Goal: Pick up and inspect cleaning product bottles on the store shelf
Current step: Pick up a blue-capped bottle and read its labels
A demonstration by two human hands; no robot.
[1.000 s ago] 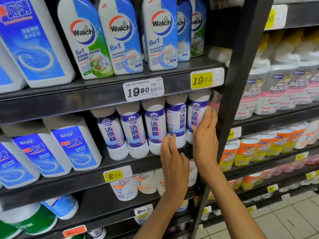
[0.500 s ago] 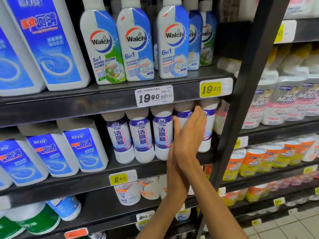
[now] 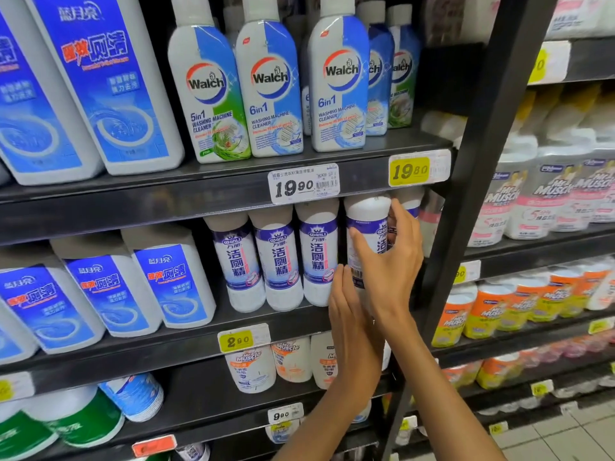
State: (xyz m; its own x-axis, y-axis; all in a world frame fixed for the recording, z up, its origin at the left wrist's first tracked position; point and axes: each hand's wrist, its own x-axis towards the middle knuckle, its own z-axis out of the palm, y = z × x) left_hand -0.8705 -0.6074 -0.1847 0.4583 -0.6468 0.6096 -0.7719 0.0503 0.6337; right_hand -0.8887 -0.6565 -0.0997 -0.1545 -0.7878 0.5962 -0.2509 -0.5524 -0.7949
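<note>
Hands: right hand [image 3: 387, 261] curled round a white Wanli toilet-cleaner bottle [image 3: 367, 227] with purple-blue label, thumb on its left side, fingers wrapped behind its right. Left hand [image 3: 347, 314] below, fingers straight, laid against the bottle's lower part. Bottle: middle shelf [image 3: 166, 344], far right of its row, beside three matching Wanli bottles [image 3: 283, 261], tilted forward. Above: Walch washing machine cleaner bottles [image 3: 273, 91]; price tag 19.90 [image 3: 303, 183].

Held bottle [image 3: 367, 224]: smooth plastic, shiny label. Walch bottles [image 3: 271, 94]: glossy plastic. Shelf [image 3: 133, 207]: dark matt metal. Price tags [image 3: 303, 183]: paper behind clear shiny plastic. Floor [image 3: 565, 437]: smooth tiles.
</note>
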